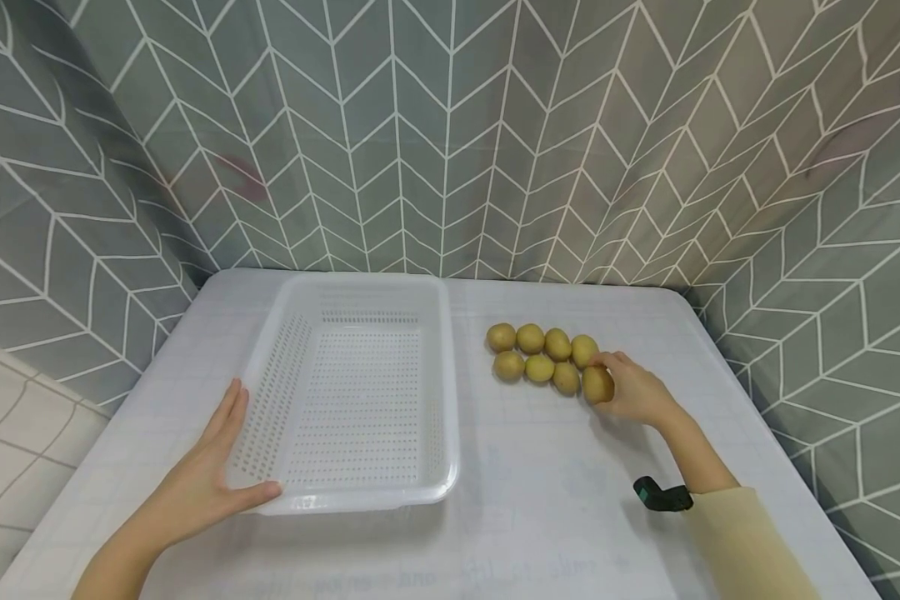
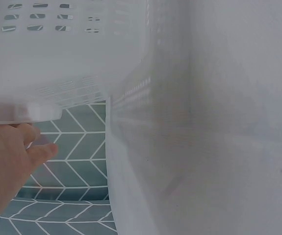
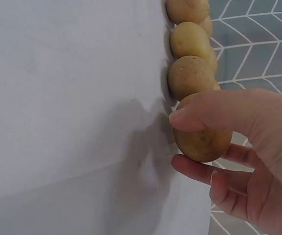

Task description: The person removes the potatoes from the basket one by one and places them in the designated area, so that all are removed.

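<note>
A white perforated plastic basket (image 1: 451,392) stands on the left half of the table, its inside bare. My left hand (image 1: 204,477) rests against its near left corner, fingers straight along the side and thumb over the front rim. To the right, several potatoes (image 1: 529,339) lie in two rows. My right hand (image 1: 636,393) pinches the potato (image 1: 597,386) at the right end of the near row. In the right wrist view, thumb and fingers are on either side of that potato (image 3: 203,142), close beside its neighbour (image 3: 191,77).
A white cloth covers the table (image 1: 525,492). Grey curtains (image 1: 450,133) with a white chevron pattern hang behind and at the sides. Pale tiles (image 1: 15,450) show at the lower left. The right wrist wears a black strapped device (image 1: 662,495).
</note>
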`<state>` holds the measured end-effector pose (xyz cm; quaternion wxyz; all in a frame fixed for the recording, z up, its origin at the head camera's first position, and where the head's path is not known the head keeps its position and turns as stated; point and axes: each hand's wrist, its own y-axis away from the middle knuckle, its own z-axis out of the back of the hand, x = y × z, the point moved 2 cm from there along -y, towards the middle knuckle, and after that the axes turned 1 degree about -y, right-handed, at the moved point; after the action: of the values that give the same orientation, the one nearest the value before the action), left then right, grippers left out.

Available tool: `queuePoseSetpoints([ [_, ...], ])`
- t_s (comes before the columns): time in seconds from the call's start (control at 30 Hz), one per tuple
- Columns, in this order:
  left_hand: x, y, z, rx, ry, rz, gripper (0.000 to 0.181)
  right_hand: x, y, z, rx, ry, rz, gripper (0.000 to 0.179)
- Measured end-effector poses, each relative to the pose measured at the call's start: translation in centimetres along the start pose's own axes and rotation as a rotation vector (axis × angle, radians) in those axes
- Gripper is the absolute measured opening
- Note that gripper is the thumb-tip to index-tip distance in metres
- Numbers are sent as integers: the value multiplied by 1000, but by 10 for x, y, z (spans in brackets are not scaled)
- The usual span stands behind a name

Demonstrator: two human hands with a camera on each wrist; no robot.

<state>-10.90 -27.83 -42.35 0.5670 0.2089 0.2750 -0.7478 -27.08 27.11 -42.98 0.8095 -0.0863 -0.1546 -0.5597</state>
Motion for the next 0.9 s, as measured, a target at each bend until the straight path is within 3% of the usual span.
queuePoseSetpoints([
  [0.23, 1, 1, 0, -8, -2, 4, 127, -1, -1, -7, 19, 5, -21, 65],
  [0.47, 2, 1, 2, -10, -33, -2, 127, -1, 4, -9, -9, -80, -20, 63],
  [0.9, 3, 1, 7, 22, -34, 24, 127, 3, 15, -11, -11, -129, -106, 82],
])
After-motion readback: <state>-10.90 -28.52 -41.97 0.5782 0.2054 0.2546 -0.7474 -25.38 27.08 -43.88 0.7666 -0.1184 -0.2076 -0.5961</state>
